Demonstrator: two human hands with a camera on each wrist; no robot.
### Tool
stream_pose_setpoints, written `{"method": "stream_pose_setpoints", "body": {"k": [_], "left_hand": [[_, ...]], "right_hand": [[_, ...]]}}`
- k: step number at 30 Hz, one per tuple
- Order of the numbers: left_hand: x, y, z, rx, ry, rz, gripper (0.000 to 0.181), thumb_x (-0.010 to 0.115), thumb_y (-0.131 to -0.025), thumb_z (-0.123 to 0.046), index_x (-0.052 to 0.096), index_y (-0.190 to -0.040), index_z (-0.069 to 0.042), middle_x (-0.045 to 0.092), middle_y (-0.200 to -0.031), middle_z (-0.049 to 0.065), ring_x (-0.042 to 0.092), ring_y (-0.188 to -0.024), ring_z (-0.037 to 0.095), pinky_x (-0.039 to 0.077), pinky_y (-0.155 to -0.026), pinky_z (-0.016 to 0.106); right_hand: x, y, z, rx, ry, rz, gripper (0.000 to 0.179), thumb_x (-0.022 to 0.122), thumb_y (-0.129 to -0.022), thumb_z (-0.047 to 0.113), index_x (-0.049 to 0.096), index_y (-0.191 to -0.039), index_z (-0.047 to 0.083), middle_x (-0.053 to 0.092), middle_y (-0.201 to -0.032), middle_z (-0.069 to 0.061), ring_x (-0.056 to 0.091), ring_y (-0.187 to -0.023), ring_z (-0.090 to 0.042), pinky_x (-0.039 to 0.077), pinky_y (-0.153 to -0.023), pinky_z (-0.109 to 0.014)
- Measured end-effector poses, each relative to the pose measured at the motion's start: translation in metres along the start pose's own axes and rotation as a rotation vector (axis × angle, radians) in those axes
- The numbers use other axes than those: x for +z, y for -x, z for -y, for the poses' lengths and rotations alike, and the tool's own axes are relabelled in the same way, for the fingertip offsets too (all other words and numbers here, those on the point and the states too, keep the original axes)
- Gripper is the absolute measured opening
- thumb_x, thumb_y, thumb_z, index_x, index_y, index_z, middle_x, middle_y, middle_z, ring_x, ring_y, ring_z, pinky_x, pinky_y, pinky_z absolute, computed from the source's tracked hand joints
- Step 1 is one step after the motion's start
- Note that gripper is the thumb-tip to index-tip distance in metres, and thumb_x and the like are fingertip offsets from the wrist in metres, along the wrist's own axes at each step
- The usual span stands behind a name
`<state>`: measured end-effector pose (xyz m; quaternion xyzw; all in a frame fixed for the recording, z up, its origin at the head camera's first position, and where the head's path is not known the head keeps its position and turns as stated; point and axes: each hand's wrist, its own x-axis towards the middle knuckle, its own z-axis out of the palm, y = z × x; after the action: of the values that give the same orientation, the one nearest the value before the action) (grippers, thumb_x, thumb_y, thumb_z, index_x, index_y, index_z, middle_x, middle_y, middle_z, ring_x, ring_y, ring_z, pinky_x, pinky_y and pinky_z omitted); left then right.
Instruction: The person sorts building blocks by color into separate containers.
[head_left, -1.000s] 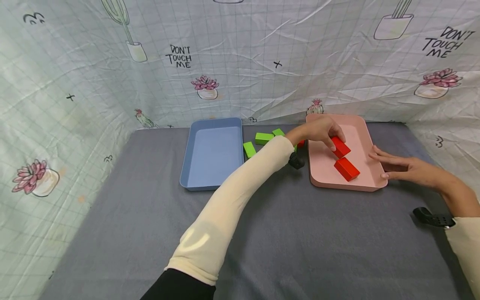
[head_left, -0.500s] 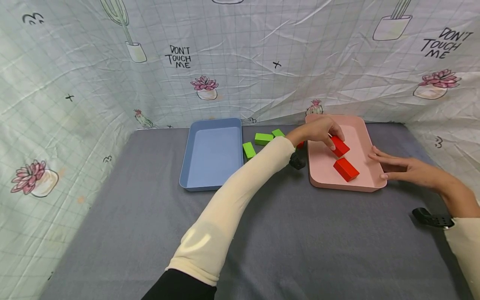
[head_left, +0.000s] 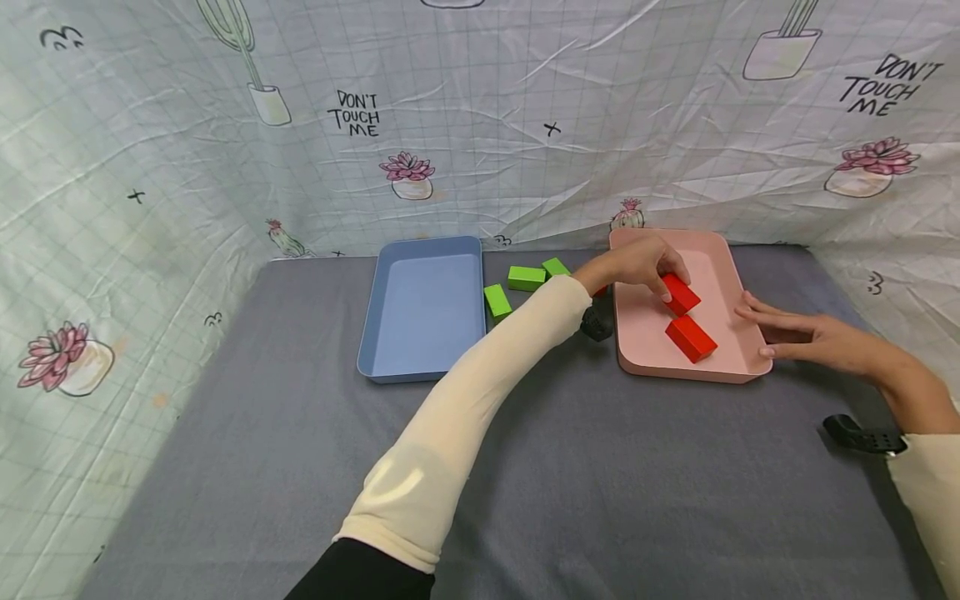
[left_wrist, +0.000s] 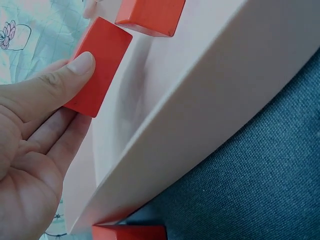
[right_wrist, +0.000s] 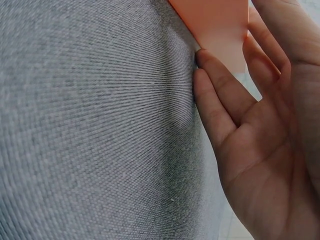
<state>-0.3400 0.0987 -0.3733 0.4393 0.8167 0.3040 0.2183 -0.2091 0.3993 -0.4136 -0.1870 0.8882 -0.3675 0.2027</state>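
Note:
Over the pink tray (head_left: 738, 333), my left hand (head_left: 643, 260) pinches a red block (head_left: 681, 295) between thumb and fingers. In the left wrist view the thumb lies flat across the face of that red block (left_wrist: 102, 65). A second red block (head_left: 692, 338) lies in the tray just in front of it. My right hand (head_left: 825, 335) rests its outstretched fingers against the tray's right outer wall. In the right wrist view those straight fingers (right_wrist: 220, 85) reach the side of the pink tray (right_wrist: 220, 30).
A blue tray (head_left: 423, 308) stands at the left. Between the trays lie several green blocks (head_left: 527, 278), partly hidden by my left sleeve (head_left: 480, 392). Another red block (left_wrist: 135, 232) sits outside the pink tray by its left wall. A printed cloth (head_left: 487, 125) hangs behind.
Almost nothing differs. Both hands and the held red block keep their places, while the whole head view drifts very slightly left.

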Motion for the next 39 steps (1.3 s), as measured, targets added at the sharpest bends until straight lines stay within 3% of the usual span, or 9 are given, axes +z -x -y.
{"method": "stream_pose_setpoints", "body": {"k": [17, 24, 32, 39], "left_hand": [[0.003, 0.001, -0.003, -0.004, 0.02, -0.001, 0.034, 0.08, -0.086, 0.0, 0.074, -0.119, -0.002, 0.074, -0.117, 0.008, 0.065, -0.103, 0.013, 0.047, -0.088, 0.012], [0.004, 0.002, -0.006, -0.012, 0.044, 0.005, 0.033, 0.08, -0.086, 0.001, 0.075, -0.118, -0.003, 0.073, -0.116, 0.007, 0.064, -0.104, 0.011, 0.046, -0.088, 0.01], [0.007, 0.002, -0.006, -0.024, 0.067, 0.026, 0.031, 0.077, -0.087, 0.004, 0.073, -0.118, 0.0, 0.072, -0.112, 0.008, 0.059, -0.098, 0.014, 0.046, -0.085, 0.012], [0.011, 0.001, -0.003, -0.039, 0.078, 0.03, 0.03, 0.076, -0.088, 0.005, 0.073, -0.117, 0.001, 0.072, -0.112, 0.009, 0.059, -0.097, 0.014, 0.047, -0.084, 0.013]], "right_hand": [[0.001, -0.001, -0.002, -0.039, -0.008, 0.01, 0.068, 0.065, -0.098, 0.015, 0.036, -0.16, 0.023, 0.009, -0.164, 0.028, 0.009, -0.134, 0.025, 0.002, -0.109, -0.079], [0.002, -0.001, -0.002, -0.054, -0.023, 0.009, 0.068, 0.064, -0.098, 0.013, 0.037, -0.159, 0.022, 0.009, -0.164, 0.027, 0.009, -0.136, 0.024, 0.001, -0.112, -0.074], [0.001, -0.001, -0.002, -0.045, -0.003, 0.006, 0.068, 0.065, -0.098, 0.015, 0.036, -0.16, 0.023, 0.009, -0.163, 0.029, 0.009, -0.136, 0.022, 0.002, -0.109, -0.079], [0.001, -0.001, -0.002, -0.034, -0.004, 0.002, 0.068, 0.065, -0.099, 0.015, 0.036, -0.16, 0.024, 0.009, -0.164, 0.028, 0.009, -0.135, 0.023, 0.002, -0.112, -0.072]]}}
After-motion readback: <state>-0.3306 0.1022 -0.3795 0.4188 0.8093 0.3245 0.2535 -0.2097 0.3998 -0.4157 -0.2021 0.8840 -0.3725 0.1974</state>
